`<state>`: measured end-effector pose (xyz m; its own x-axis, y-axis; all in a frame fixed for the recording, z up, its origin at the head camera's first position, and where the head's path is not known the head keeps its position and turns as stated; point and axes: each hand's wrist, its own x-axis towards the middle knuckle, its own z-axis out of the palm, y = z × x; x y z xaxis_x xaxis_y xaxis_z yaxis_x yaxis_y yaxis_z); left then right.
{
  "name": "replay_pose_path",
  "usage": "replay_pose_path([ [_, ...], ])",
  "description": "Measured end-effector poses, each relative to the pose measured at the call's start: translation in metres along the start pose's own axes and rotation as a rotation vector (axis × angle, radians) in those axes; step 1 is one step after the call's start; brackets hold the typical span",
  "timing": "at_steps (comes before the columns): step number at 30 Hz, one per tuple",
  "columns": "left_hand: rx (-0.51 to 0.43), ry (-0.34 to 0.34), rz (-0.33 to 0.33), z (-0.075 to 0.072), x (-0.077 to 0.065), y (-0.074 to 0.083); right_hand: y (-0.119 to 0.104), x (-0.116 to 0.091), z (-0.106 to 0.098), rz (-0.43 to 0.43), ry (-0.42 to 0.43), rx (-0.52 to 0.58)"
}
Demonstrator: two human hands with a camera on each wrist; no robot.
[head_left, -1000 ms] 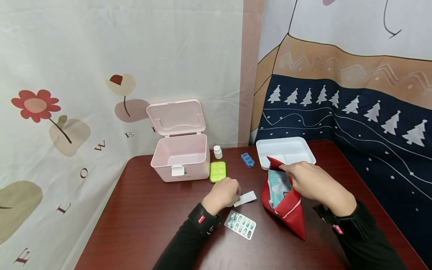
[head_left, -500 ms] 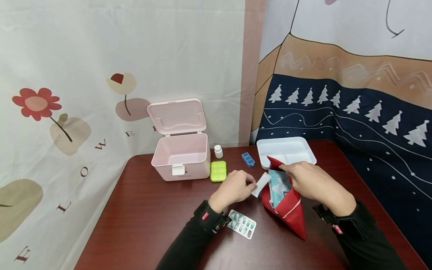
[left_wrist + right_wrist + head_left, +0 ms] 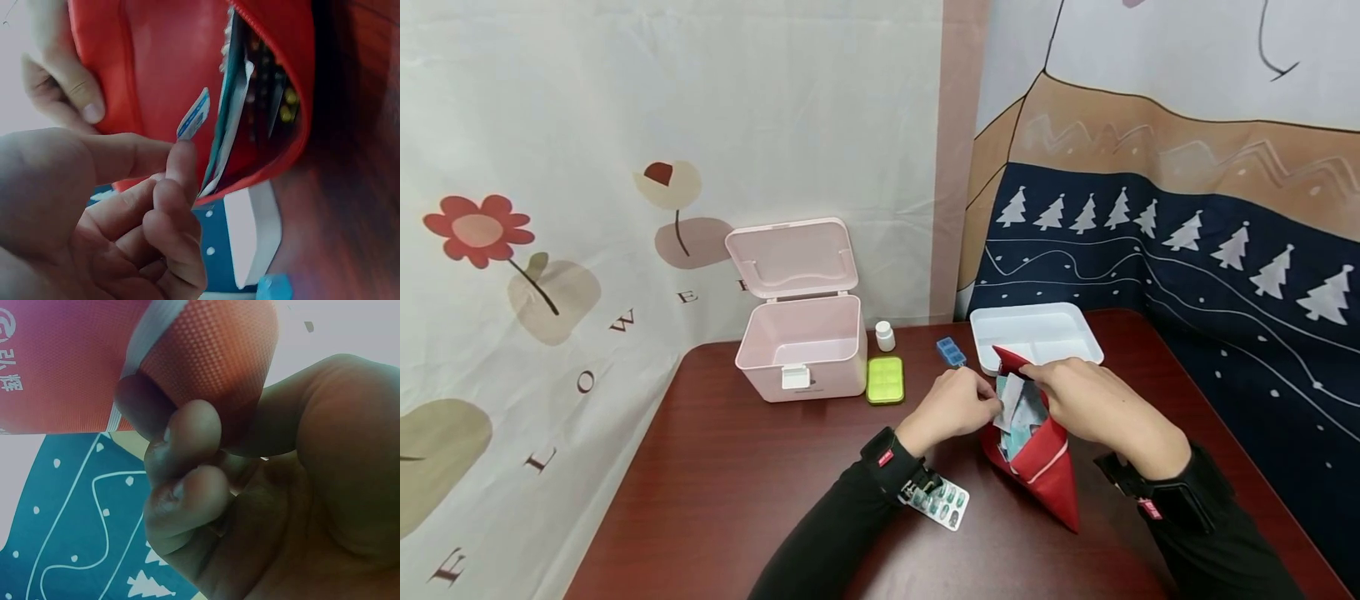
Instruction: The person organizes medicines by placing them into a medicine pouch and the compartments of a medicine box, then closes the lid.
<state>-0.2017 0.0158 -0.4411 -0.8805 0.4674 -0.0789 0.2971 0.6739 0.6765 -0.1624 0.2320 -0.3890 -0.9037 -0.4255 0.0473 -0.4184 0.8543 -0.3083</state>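
Note:
My left hand pinches a small flat white packet between thumb and index finger at the mouth of a red zip pouch. In the left wrist view the packet shows blue print and stands just above the opening. Inside the pouch are a teal-and-white packet and dark items with yellow spots, partly hidden. My right hand grips the pouch's upper edge, holding it tilted with the mouth open; the right wrist view shows fingers curled on the red fabric. A blister pack lies partly under my left wrist.
An open pink box stands at the back left. Beside it are a white bottle and a lime-green pill case. A blue pill case and a white tray sit near the back edge, the tray behind the pouch.
My left hand has lifted the white packet off the table and carried it right to the pouch's mouth. My right hand and the pouch have stayed in place.

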Motion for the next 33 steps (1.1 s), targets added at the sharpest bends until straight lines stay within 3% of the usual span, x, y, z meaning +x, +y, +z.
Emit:
replay_pose_path([
  [9,0.006,0.042,-0.07,0.02,0.015,0.019,0.001,0.0,0.0,-0.02,0.012,-0.01],
  [22,0.066,0.041,-0.028,0.032,0.019,0.027,0.003,0.0,0.001,-0.021,0.015,-0.008],
  [27,0.107,0.055,0.001,0.03,0.01,0.027,0.002,0.0,0.001,-0.022,0.018,-0.007],
  [33,0.108,0.097,0.099,0.018,-0.011,0.026,0.001,0.0,0.001,-0.021,0.024,-0.012],
])
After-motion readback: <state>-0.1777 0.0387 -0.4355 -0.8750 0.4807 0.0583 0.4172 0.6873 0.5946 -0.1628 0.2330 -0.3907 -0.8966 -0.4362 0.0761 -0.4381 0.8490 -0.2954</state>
